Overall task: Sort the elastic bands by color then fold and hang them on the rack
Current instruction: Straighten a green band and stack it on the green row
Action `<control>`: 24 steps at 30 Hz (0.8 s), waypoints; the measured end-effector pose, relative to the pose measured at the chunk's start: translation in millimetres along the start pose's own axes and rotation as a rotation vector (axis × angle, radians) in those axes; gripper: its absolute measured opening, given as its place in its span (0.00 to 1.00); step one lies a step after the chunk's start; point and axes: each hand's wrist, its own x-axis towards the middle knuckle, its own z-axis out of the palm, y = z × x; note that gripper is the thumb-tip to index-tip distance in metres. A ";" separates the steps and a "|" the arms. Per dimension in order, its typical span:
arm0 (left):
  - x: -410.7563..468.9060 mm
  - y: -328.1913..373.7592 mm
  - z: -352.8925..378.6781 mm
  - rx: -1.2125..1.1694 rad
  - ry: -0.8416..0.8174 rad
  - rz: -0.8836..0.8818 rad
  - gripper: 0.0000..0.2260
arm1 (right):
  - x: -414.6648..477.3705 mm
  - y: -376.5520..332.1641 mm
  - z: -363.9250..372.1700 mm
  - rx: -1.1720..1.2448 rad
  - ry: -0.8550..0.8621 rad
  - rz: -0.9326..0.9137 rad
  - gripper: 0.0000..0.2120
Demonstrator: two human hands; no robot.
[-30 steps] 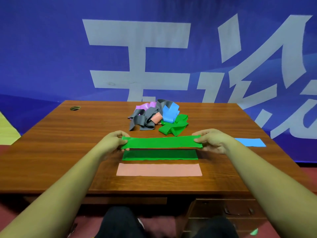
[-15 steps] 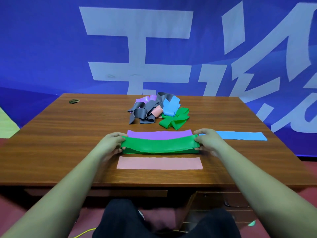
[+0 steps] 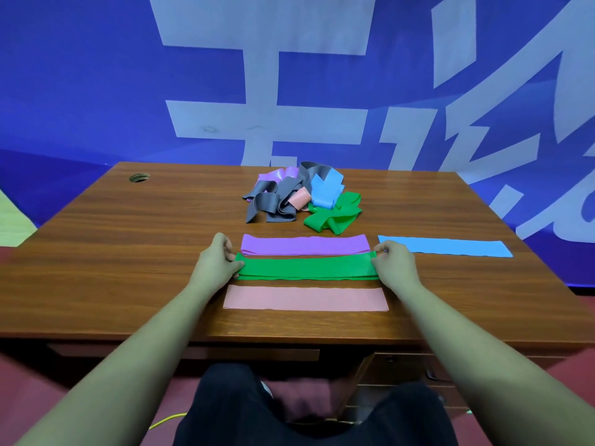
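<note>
The green band (image 3: 306, 268) lies flat on the bench (image 3: 128, 252), stretched from left to right in front of the person. It lies between the two hands, and each hand holds one short end of it. The left grip (image 3: 215, 262) is clamped on the left end: the thumb and the fingers pinch the edge of the band there. The right grip (image 3: 394, 263) is clamped on the right end in the same way, with the fingertips closed together on the far corner. Along the near edge of the green band a second green edge shows just under it, so it seems to lie in two layers; I cannot tell if this is one folded band or two bands.

Just behind the green band lies a purple band (image 3: 304, 244), flat and parallel to it, and their long edges almost touch. Just in front of it, nearer to the person, lies a pink band (image 3: 306, 299), also flat and parallel, with a thin strip of wood between them. To the right of the purple band, beyond the right hand, lies a blue band (image 3: 444, 246), flat.

Farther back on the bench there is a loose pile of bands (image 3: 277, 204) in grey, purple, pink, blue and green. Near the far left corner the bench has a round hole (image 3: 139, 178). Behind the bench hangs a blue banner (image 3: 96, 75) with large pale characters.
</note>
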 end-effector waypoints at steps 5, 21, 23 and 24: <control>2.1 -9.6 8.5 0.175 0.049 0.127 0.08 | -3.2 12.5 13.8 0.020 0.053 0.009 0.06; 36.6 67.1 31.5 0.256 -0.007 0.401 0.03 | 37.7 -41.4 13.4 -0.203 0.003 -0.407 0.17; 54.6 84.6 44.2 0.237 -0.014 0.407 0.04 | 54.2 -52.5 19.7 -0.229 -0.016 -0.423 0.19; 64.1 91.0 51.1 0.236 -0.026 0.400 0.05 | 62.1 -56.9 23.7 -0.243 -0.034 -0.428 0.19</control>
